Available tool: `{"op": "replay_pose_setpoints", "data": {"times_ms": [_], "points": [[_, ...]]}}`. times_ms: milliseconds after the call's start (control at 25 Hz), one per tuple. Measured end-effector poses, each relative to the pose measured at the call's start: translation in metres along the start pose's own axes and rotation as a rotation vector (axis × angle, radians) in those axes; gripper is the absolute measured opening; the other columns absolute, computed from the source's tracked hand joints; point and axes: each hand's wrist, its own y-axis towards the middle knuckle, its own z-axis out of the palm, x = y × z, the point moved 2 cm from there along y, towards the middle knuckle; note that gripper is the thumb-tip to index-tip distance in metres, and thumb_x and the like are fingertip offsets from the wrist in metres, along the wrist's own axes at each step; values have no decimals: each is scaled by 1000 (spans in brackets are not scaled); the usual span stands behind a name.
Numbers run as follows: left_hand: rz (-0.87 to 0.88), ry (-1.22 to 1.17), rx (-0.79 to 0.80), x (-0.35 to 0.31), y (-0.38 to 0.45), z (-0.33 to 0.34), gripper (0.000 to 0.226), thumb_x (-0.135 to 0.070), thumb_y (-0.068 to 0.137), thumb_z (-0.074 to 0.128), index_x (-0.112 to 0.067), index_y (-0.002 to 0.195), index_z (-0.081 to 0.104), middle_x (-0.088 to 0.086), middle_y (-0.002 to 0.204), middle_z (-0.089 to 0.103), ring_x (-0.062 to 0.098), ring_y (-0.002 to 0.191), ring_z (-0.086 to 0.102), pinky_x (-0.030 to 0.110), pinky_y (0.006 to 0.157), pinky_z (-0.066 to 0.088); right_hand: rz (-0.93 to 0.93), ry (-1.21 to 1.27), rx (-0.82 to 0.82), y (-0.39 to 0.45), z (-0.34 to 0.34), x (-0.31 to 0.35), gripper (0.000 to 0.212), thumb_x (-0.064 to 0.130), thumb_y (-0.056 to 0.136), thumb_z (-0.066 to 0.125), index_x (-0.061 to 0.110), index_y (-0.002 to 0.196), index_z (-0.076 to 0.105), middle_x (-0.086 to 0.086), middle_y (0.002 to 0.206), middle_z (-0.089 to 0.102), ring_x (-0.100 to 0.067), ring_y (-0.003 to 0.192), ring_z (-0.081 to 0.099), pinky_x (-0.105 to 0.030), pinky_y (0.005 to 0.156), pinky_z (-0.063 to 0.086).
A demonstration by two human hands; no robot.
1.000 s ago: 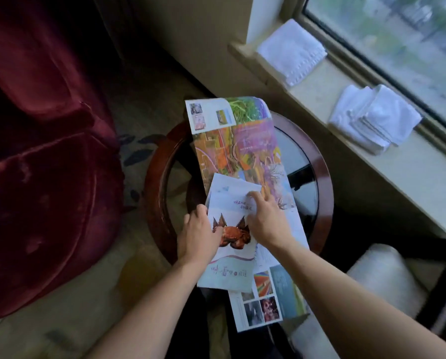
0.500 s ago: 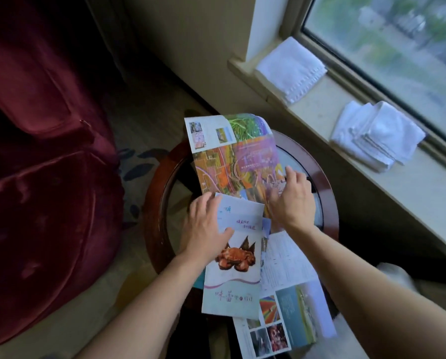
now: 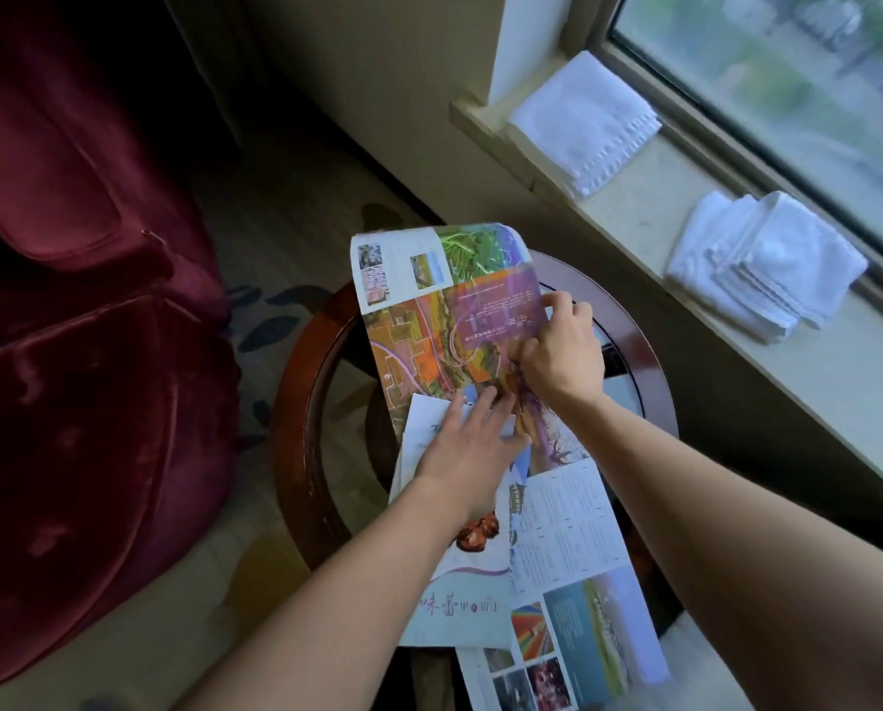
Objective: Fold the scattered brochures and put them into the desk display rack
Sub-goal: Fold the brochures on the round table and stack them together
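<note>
Round and wood-rimmed, the glass-topped desk stands between a red armchair and a windowsill carrying two piles of folded white towels. A long colourful brochure lies unfolded across the desk, its far end curling up. The right hand has its grip pinched on that brochure's edge. The left hand presses flat, fingers spread, on a smaller crab-printed brochure lying over it

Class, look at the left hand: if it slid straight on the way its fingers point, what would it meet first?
Probably the right hand, just beyond the left hand fingertips over the long colourful brochure; depth is unclear.
</note>
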Motion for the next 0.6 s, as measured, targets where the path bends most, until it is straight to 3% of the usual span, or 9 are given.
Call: {"op": "replay_pose_setpoints", "data": {"times_ms": [120, 280, 440, 520, 600], "points": [[-58, -13, -17, 10, -9, 1, 72, -16, 90, 58, -24, 154, 26, 12, 167, 0, 33, 153, -6, 55, 122, 4, -53, 18, 33, -7, 0, 9, 31, 21, 83, 58, 30, 108, 42, -2, 105, 48, -28, 74, 50, -37, 63, 40], [-143, -18, 6, 35, -32, 9, 68, -10, 87, 57, -14, 150, 31, 14, 167, -9, 34, 153, -11, 54, 122, 10, -49, 96, 4, -10, -16, 16, 31, 9, 82, 55, 25, 107, 46, -4, 108, 58, -31, 86, 59, -40, 68, 43], [-254, -107, 35, 64, -57, 17, 61, -5, 86, 54, -9, 144, 34, 16, 166, -10, 33, 153, -11, 50, 123, 11, -139, 193, -126, 1, -66, 37, 19, 28, 85, 50, 27, 104, 48, 0, 101, 56, -25, 81, 56, -36, 67, 36], [-255, -125, 46, 66, -63, 19, 63, -7, 84, 58, -11, 143, 35, 16, 166, -6, 33, 153, -8, 48, 123, 11, -227, 219, -134, 11, -97, 57, 20, 37, 86, 55, 31, 104, 48, 1, 102, 62, -22, 84, 60, -38, 69, 43], [-298, -298, 6, 67, -63, 11, 70, -16, 86, 64, -16, 149, 32, 12, 167, -4, 30, 153, -6, 46, 124, 9, -311, 247, -73, 11, -124, 78, 22, 35, 85, 58, 35, 105, 49, 5, 100, 69, -18, 87, 64, -37, 69, 47]]}}
